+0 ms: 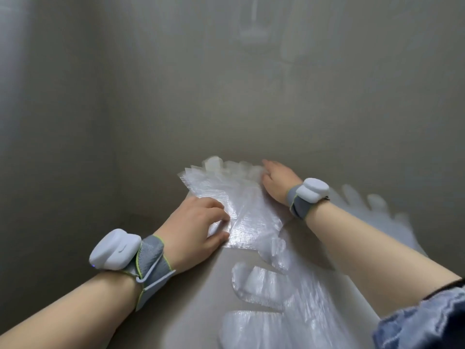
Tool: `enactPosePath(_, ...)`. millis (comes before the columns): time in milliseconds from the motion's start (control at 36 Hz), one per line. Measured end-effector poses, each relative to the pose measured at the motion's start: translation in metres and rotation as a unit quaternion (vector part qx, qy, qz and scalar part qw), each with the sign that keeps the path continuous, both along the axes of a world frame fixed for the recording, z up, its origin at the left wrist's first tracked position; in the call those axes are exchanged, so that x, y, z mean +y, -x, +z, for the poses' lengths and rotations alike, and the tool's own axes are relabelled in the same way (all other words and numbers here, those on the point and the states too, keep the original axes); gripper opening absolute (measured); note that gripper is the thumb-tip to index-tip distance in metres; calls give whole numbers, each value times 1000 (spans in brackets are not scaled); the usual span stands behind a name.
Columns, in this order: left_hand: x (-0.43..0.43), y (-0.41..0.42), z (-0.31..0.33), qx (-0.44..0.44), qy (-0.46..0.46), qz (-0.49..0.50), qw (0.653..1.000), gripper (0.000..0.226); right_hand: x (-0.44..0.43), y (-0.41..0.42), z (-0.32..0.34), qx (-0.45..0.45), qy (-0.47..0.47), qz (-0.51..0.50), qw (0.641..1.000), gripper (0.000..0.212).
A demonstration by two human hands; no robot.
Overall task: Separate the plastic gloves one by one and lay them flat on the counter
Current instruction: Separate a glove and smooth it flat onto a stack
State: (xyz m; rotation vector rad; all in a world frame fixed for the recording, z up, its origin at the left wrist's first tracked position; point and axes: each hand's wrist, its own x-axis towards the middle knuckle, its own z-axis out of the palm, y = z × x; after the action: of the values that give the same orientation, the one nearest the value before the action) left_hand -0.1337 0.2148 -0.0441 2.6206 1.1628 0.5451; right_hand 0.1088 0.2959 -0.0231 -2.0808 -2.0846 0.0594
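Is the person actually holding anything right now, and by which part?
The left hand has a grip on the clear glove, pinching its near edge by the cuff. The right hand only lies flat on its finger end.

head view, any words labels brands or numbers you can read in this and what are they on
No readable text anywhere in this view.
left wrist device: only a faint curved mark, no letters.
right wrist device: blank.
plastic gloves: no print visible.
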Motion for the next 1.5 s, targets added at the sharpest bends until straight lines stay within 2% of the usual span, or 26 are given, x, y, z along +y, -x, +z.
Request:
enactPosePath(194, 1, 0, 5, -11, 7, -4, 1000, 61, -38, 17, 9, 23, -76, 192, 978, 38)
enactPosePath(306, 3, 0, 3, 10, 19, 12, 1000, 66, -42, 23, 20, 24, -68, 211, 975, 40)
enactPosePath(444, 2, 0, -2, 18, 19, 31, 999, 69, -34, 53, 16, 17, -12, 251, 968, 42)
enactPosePath(556, 2, 0, -2, 14, 25, 33, 999, 71, -15, 69, 9, 13, 44, 206, 977, 42)
enactPosePath(694, 2, 1, -2, 7, 37, 31, 999, 72, 5, 66, 16, 21, 42, 107, 993, 47)
enactPosePath(944, 1, 2, -8, -36, 31, 25, 999, 62, -17, 54, 18, 14, 33, 160, 986, 49)
enactPosePath(1194, -1, 4, -12, -47, 5, 25, 999, 58, -37, 39, 12, 34, 10, 169, 985, 45)
enactPosePath(1389, -4, 4, -10, -46, 5, 34, 998, 58, -51, 21, 3, -5, 40, 169, 985, 41)
enactPosePath(1500, -3, 5, -11, -49, 7, 34, 998, 55, -41, 31, 11, 22, 13, 151, 988, 39)
